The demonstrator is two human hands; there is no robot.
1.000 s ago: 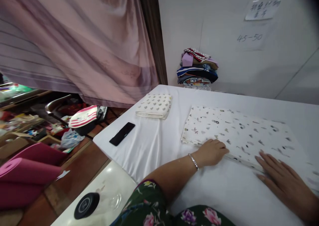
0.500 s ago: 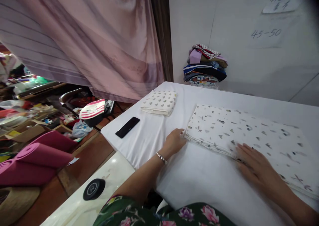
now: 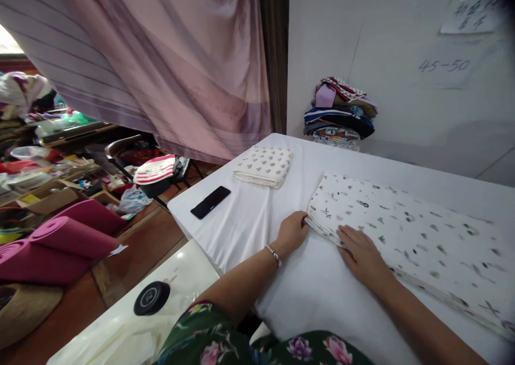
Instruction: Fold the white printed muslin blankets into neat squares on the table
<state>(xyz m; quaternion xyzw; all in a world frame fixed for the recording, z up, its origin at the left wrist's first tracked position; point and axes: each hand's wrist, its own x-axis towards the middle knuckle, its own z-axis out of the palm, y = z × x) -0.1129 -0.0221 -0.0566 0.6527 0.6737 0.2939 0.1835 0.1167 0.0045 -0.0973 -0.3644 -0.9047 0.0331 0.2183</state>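
Observation:
A large folded white cloth with small dark prints (image 3: 406, 231) lies flat on the white table (image 3: 257, 220). My left hand (image 3: 293, 231) rests at the cloth's near left corner, fingers curled against its layered edge. My right hand (image 3: 360, 252) lies flat and open on the cloth's near edge, close beside the left hand. A silver bracelet (image 3: 274, 255) circles my left wrist.
A smaller folded patterned cloth (image 3: 264, 165) and a black phone (image 3: 210, 202) lie further left on the table. A pile of folded clothes (image 3: 340, 113) stands against the wall. A pink curtain (image 3: 161, 59) hangs at the left; cluttered floor, pink rolled mats (image 3: 60, 241).
My left hand slid left along the cloth's near edge to its corner. My right hand followed leftward along the same edge and now lies close to the left hand.

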